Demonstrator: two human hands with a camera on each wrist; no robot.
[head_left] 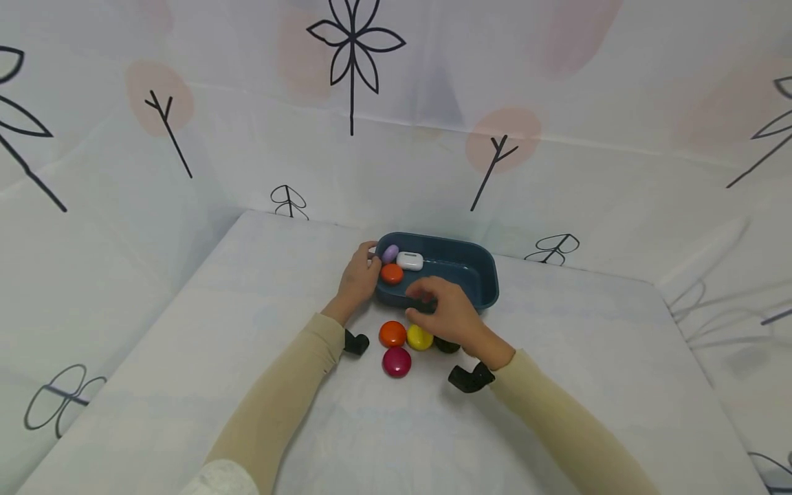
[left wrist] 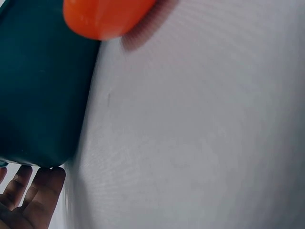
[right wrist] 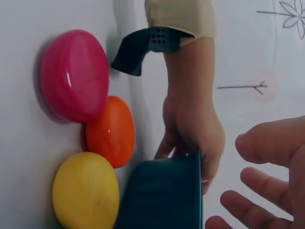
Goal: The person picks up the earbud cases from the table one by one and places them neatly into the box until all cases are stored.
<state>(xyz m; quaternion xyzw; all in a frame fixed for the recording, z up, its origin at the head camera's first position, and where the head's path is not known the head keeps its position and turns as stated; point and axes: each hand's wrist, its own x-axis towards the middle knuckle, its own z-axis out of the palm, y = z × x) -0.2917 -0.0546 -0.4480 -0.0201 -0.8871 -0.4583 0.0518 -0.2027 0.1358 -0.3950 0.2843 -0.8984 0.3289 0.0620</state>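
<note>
"Where does the head view sit?"
"High up, facing forward and down across the bench [head_left: 396, 426] to the blue box [head_left: 454, 275] mid-frame."
"And the wrists?"
"Both close in, turned sideways; the box shows at left wrist's upper left and right wrist's bottom centre, shared by all three."

"What's hidden near the blue tray [head_left: 458, 258]?"
"In front of it, a dark piece [head_left: 447, 346], partly covered by the right hand [head_left: 448, 311], shape unclear."
"And from the left wrist?"
"Near the tray, an orange piece [left wrist: 105, 18], cut off above."
</note>
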